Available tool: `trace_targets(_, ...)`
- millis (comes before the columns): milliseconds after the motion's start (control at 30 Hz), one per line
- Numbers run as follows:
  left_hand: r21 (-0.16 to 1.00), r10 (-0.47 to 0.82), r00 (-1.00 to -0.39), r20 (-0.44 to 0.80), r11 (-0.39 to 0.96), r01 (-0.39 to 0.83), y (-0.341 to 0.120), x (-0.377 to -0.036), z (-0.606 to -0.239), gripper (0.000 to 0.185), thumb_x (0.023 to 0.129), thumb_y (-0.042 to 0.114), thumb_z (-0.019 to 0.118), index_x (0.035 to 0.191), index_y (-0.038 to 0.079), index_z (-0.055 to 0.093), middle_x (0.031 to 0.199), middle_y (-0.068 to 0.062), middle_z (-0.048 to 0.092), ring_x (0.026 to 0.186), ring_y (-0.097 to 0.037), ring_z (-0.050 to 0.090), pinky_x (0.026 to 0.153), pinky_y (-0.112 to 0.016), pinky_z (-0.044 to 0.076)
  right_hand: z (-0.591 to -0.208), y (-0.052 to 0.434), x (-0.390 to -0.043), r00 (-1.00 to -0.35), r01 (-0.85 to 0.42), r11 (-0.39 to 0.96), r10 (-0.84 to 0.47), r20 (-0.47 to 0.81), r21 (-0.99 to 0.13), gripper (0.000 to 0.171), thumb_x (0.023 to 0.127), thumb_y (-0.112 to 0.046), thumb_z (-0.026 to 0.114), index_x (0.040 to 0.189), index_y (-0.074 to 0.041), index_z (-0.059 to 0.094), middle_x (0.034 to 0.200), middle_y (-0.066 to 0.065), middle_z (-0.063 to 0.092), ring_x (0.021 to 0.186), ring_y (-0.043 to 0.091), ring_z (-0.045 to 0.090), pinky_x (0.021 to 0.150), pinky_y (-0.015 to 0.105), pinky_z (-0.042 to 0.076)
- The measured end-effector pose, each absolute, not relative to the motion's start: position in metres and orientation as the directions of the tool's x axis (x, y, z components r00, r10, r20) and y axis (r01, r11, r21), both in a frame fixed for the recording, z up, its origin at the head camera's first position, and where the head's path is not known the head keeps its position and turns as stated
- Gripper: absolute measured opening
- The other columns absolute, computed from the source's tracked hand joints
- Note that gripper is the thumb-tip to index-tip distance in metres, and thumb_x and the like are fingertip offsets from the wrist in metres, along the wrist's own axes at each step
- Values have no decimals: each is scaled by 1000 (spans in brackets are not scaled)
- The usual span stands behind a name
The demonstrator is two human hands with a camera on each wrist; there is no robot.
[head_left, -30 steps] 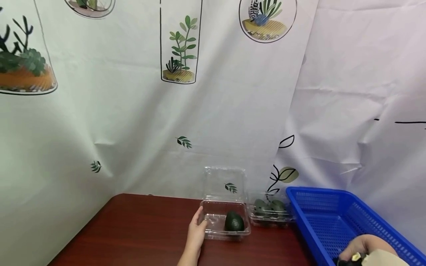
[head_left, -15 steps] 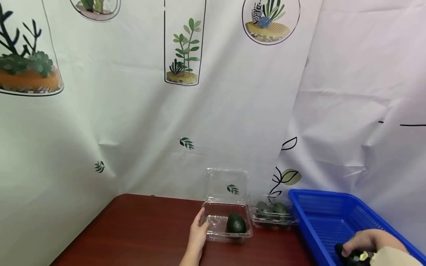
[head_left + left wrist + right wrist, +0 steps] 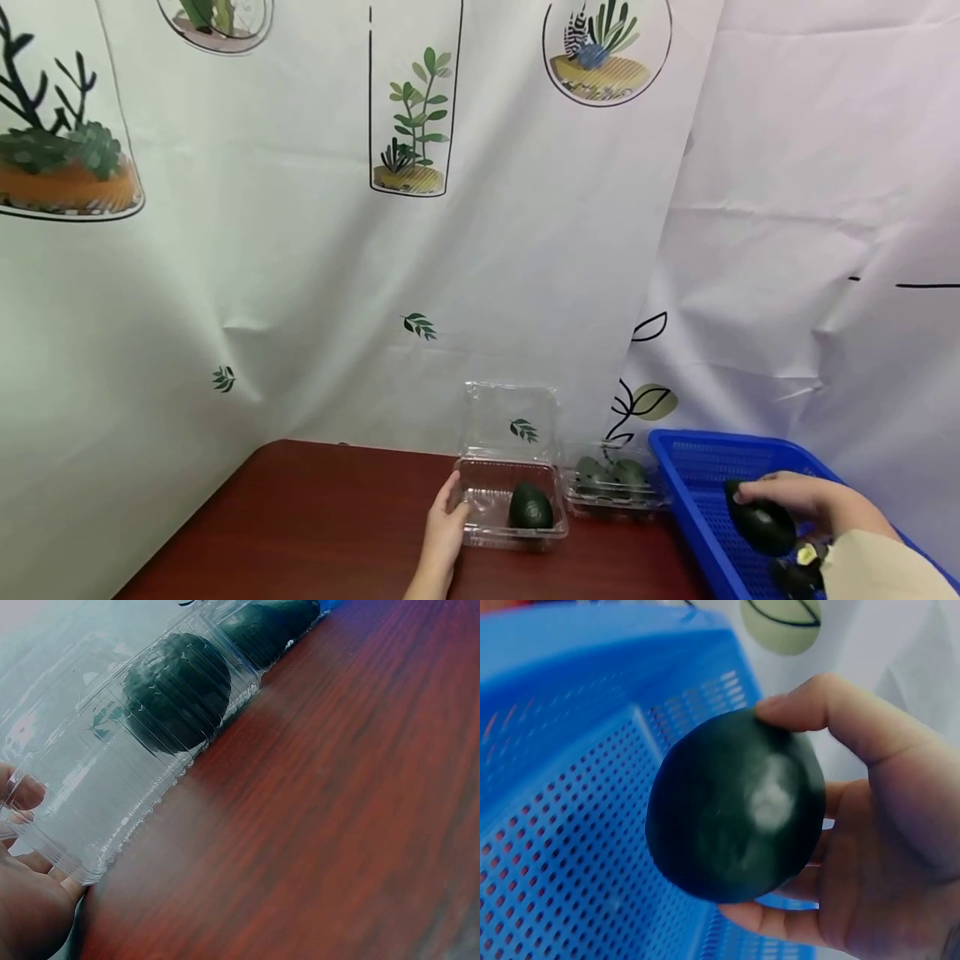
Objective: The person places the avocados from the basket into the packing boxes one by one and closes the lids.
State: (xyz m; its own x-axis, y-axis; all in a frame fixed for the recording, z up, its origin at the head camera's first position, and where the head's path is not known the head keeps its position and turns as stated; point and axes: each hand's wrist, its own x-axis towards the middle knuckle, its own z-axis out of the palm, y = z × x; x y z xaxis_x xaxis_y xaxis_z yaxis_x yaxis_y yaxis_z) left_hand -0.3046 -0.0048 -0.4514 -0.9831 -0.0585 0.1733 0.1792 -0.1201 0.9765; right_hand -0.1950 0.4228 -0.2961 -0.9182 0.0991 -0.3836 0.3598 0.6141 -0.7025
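My right hand [image 3: 802,496] grips a dark green avocado [image 3: 765,527] above the blue basket [image 3: 693,525]. The right wrist view shows the thumb on top of this avocado [image 3: 735,810] and the fingers curled under it. My left hand [image 3: 444,525] holds the left side of a clear plastic clamshell container [image 3: 517,542], its thumb at the rim. The lid [image 3: 495,417] stands raised at the back. One avocado [image 3: 530,506] sits in the container's right half; through the clear wall in the left wrist view, that avocado [image 3: 176,694] shows too.
Another clear container [image 3: 615,504] with avocados inside stands between the first one and the basket. Below my right hand, more dark fruit [image 3: 795,575] lies in the basket, partly hidden by the sleeve. A printed white curtain [image 3: 337,292] hangs behind the reddish-brown table [image 3: 315,533].
My right hand has lifted an avocado up from the pile in the basket and moved it leftward and away from me. The left hand stays on the container.
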Motion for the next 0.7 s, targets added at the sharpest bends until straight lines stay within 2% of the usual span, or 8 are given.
trace_targets(167,975,-54,-983,174,-130,179,-5,-304,-450,58,79,-7,48,136,-7,38,140,-27,34,126,-34,33,85,-23,39,-277,413,-202,-936,328,649,126,-328,-687,58,88,-41,51,116,9,45,96,14,56,84,25,57,67,45,51)
trace_targets(333,971,-40,-982,182,-149,186,1,-305,-450,59,79,-8,48,136,-7,37,140,-29,32,129,-38,30,98,-39,35,-260,409,-203,-957,274,680,122,-263,-680,62,88,-44,51,116,10,44,97,15,54,85,25,56,67,45,51)
trace_targets(400,971,-36,-983,181,-153,184,1,-306,-450,59,79,-8,48,137,-8,37,141,-29,31,129,-40,29,99,-44,34,-256,407,-205,-961,260,693,116,-252,-672,64,88,-46,51,116,11,43,98,16,53,85,24,56,67,44,52)
trace_targets(500,974,-51,-984,171,-144,176,0,-306,-451,59,78,-8,48,136,-7,38,141,-29,31,129,-40,28,99,-46,33,-252,401,-209,-964,247,710,108,-245,-660,70,88,-48,51,120,13,40,100,17,53,85,24,55,66,43,51)
trace_targets(700,976,-57,-984,169,-132,175,-5,-304,-451,59,78,-7,48,136,-7,38,142,-28,31,130,-38,27,99,-46,32,-247,384,-215,-973,216,718,107,-202,-662,63,88,-48,52,114,8,43,95,16,52,82,25,54,62,41,51)
